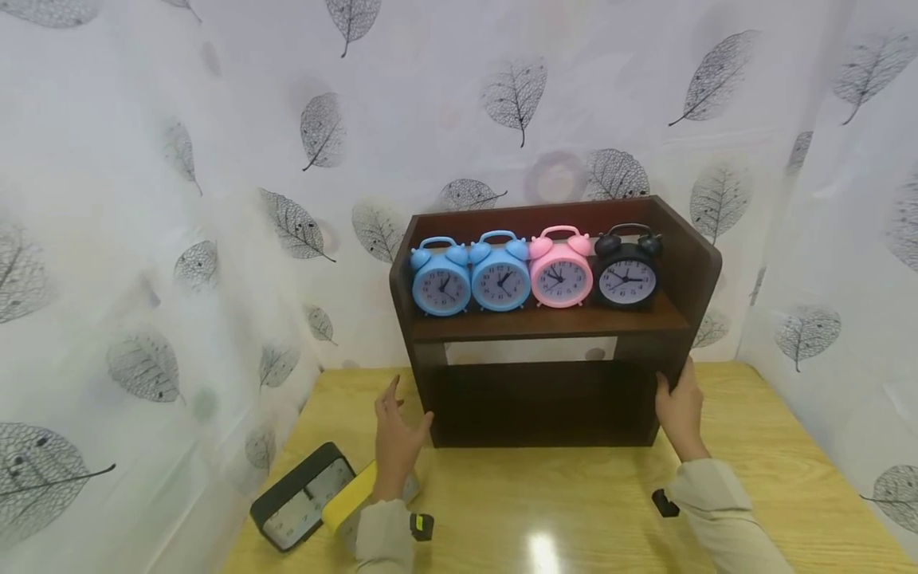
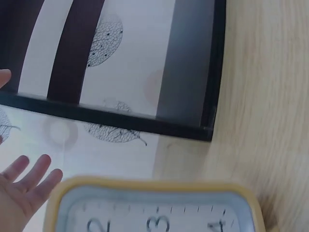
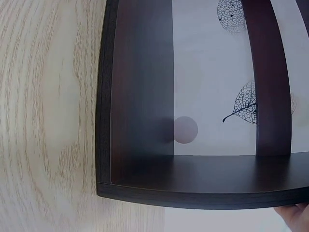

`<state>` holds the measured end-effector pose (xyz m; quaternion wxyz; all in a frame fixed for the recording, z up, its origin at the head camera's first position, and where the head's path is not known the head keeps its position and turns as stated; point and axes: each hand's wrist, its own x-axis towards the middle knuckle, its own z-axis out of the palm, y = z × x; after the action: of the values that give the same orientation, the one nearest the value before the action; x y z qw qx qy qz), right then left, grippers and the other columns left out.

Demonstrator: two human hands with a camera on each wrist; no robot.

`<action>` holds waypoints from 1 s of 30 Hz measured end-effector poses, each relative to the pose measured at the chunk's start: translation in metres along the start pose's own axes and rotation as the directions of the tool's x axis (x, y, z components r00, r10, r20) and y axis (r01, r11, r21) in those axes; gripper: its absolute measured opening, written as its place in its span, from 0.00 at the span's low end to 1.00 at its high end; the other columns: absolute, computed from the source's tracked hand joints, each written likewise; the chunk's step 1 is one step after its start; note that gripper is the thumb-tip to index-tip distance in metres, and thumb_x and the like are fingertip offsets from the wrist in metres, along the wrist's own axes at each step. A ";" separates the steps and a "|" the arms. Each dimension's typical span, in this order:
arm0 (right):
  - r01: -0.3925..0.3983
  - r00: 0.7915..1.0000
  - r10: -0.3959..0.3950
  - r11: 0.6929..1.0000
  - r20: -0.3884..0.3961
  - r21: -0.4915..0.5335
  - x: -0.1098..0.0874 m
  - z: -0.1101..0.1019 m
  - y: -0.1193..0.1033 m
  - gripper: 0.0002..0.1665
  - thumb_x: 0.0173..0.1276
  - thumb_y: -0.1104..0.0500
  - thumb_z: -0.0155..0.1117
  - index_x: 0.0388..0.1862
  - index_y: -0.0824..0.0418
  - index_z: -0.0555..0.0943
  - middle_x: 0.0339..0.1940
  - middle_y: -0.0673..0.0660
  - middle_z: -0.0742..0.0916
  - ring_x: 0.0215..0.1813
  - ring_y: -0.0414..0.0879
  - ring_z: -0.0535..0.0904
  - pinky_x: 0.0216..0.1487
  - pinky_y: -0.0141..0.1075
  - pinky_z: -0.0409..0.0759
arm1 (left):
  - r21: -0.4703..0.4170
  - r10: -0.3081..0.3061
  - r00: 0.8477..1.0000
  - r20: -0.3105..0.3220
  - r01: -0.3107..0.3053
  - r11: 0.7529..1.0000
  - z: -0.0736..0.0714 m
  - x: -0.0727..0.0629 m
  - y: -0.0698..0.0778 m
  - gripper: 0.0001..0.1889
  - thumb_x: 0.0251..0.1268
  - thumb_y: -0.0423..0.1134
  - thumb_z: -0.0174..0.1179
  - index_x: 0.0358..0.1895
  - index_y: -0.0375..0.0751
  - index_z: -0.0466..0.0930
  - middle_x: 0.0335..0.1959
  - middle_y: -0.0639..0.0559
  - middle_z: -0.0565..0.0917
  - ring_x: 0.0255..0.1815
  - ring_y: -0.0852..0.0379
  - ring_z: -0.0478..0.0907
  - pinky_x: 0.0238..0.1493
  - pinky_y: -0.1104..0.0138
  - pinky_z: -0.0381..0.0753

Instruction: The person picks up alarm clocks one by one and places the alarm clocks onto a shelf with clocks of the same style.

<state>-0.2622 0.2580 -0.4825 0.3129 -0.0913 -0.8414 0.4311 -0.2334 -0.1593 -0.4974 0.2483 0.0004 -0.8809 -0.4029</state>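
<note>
A dark brown two-tier shelf [image 1: 545,323] stands on the table. Along its upper board is a row of twin-bell alarm clocks: a blue one [image 1: 441,288] at the left end, another blue one [image 1: 500,285], a pink one [image 1: 562,281] and a black one [image 1: 627,281]. My left hand [image 1: 397,446] is beside the lower left side, thumb toward the front edge; its spread fingers [image 2: 37,175] show apart from the panel in the left wrist view. My right hand [image 1: 681,410] touches the lower right side panel, thumb by its front edge, fingers along the outside.
At the front left lie a black-framed rectangular clock [image 1: 290,514] and a yellow-framed clock [image 1: 351,496], partly behind the left forearm. The shelf's lower tier [image 1: 541,402] shows its dark board. White leaf-print sheeting [image 1: 437,119] encloses the table [image 1: 574,494] at the back and sides.
</note>
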 end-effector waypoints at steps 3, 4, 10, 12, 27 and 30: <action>0.001 1.000 -0.001 1.000 -0.016 -0.001 0.001 0.002 0.000 0.30 0.66 0.69 0.52 0.67 0.72 0.58 0.54 0.84 0.73 0.50 0.82 0.68 0.50 0.68 0.65 | 0.009 -0.002 0.999 0.038 0.001 1.000 -0.009 -0.001 -0.002 0.44 0.54 0.43 0.67 0.72 0.46 0.52 0.62 0.36 0.63 0.57 0.41 0.70 0.39 0.53 0.80; 0.004 1.000 -0.004 1.000 -0.018 0.002 0.001 0.002 0.001 0.31 0.66 0.69 0.52 0.67 0.72 0.58 0.53 0.84 0.73 0.50 0.82 0.68 0.50 0.68 0.65 | 0.005 -0.005 0.999 0.052 0.005 1.000 -0.011 -0.001 -0.003 0.43 0.55 0.43 0.67 0.73 0.47 0.52 0.64 0.37 0.63 0.58 0.41 0.69 0.42 0.51 0.79; 0.028 0.999 -0.028 1.000 -0.025 0.012 -0.001 0.001 0.000 0.30 0.65 0.70 0.52 0.66 0.72 0.59 0.51 0.84 0.74 0.48 0.82 0.69 0.47 0.68 0.66 | 0.003 -0.047 0.986 0.158 0.047 0.999 -0.029 -0.011 -0.013 0.39 0.58 0.45 0.65 0.72 0.50 0.55 0.65 0.42 0.68 0.64 0.42 0.66 0.59 0.47 0.71; 0.027 0.999 -0.027 1.000 -0.024 0.009 -0.001 0.001 0.000 0.29 0.66 0.70 0.52 0.65 0.72 0.60 0.51 0.85 0.74 0.48 0.82 0.69 0.47 0.68 0.66 | 0.029 -0.022 0.985 0.173 0.017 0.999 -0.034 -0.016 -0.015 0.36 0.59 0.45 0.64 0.70 0.46 0.59 0.63 0.42 0.70 0.64 0.42 0.67 0.60 0.47 0.70; 0.032 0.999 -0.032 0.999 -0.006 -0.012 0.001 0.002 0.002 0.28 0.66 0.69 0.52 0.65 0.72 0.60 0.48 0.85 0.75 0.46 0.83 0.69 0.44 0.68 0.66 | 0.197 0.045 0.985 0.166 -0.078 0.977 -0.068 -0.047 -0.027 0.35 0.51 0.38 0.69 0.65 0.41 0.66 0.58 0.41 0.75 0.59 0.40 0.72 0.56 0.46 0.73; 0.026 1.000 -0.026 1.000 -0.008 -0.012 0.001 0.002 0.002 0.28 0.66 0.69 0.52 0.65 0.72 0.60 0.48 0.85 0.75 0.46 0.83 0.69 0.44 0.68 0.65 | 0.228 0.043 0.988 0.149 -0.077 0.971 -0.072 -0.052 -0.029 0.35 0.51 0.39 0.69 0.65 0.43 0.67 0.56 0.42 0.76 0.56 0.41 0.73 0.53 0.47 0.75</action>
<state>-0.2645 0.2579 -0.4844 0.3211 -0.0841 -0.8438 0.4217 -0.1620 -0.2200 -0.5012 0.1946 -0.0262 -0.9373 -0.2880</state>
